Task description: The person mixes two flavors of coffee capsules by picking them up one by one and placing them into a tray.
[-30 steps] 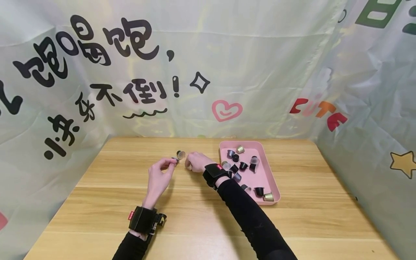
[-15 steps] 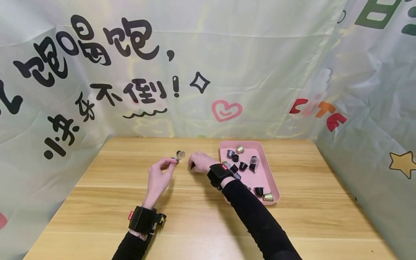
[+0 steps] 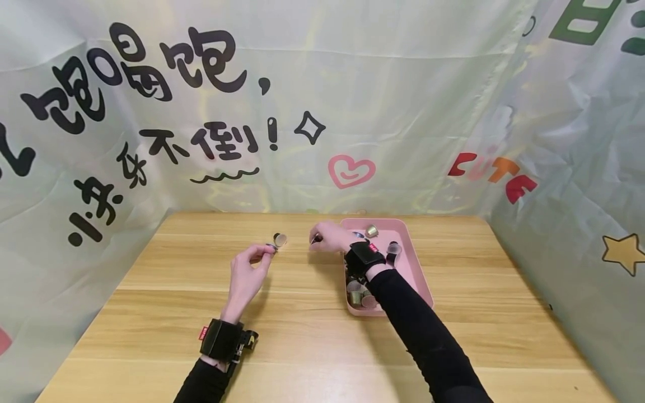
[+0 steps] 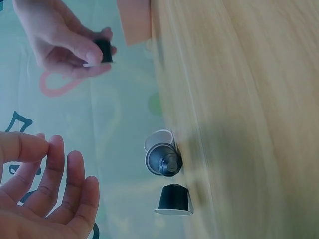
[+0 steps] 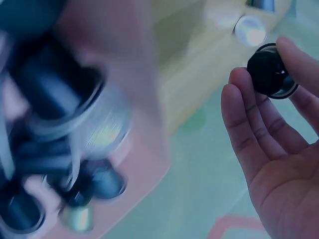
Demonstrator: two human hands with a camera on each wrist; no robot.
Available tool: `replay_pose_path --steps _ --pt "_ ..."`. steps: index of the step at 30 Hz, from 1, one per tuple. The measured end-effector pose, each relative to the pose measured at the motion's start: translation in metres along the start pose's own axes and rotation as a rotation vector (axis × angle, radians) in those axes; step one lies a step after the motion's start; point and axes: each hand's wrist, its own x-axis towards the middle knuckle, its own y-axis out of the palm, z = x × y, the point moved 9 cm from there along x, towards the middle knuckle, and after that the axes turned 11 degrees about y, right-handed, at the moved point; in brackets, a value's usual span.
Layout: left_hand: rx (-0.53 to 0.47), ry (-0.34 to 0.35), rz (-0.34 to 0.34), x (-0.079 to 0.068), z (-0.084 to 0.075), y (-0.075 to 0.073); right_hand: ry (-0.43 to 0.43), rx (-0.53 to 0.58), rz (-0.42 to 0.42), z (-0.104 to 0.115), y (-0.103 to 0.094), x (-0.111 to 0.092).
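My right hand [image 3: 330, 236] pinches a black coffee capsule [image 5: 266, 72] between thumb and fingers, above the table just left of the pink tray [image 3: 420, 268]. My left hand [image 3: 246, 277] is held over the table with thumb and index fingertips together. In the left wrist view nothing shows between them, and its other fingers are loosely bent. Close to those fingertips, a few coffee capsules stand or lie on the wood: a black one [image 4: 174, 199], a grey one [image 4: 167, 162] and one showing a pale lid [image 4: 157, 139].
Inside the tray lie several more capsules, among them a gold one [image 3: 372, 230] and a pale-lidded one [image 3: 369, 301]; my right wrist and forearm hide part of it. The wooden table [image 3: 302, 347] meets a printed cloth backdrop [image 3: 403, 112] at the back and sides.
My right hand has moved right, away from the left hand and toward the tray, carrying the black capsule. The left hand has stayed in place.
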Motion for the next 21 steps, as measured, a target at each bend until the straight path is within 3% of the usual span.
replay_pose_path --steps 9,14,21 --pt "0.007 0.000 0.003 -0.001 0.002 0.000 0.156 0.026 -0.100 -0.062 -0.036 -0.024" --pt "0.011 0.005 0.002 -0.001 0.001 0.001 0.232 0.072 -0.120 -0.098 -0.046 -0.036" --pt "0.009 -0.003 0.012 -0.001 0.004 0.002 0.277 0.076 -0.192 -0.135 -0.055 -0.049"
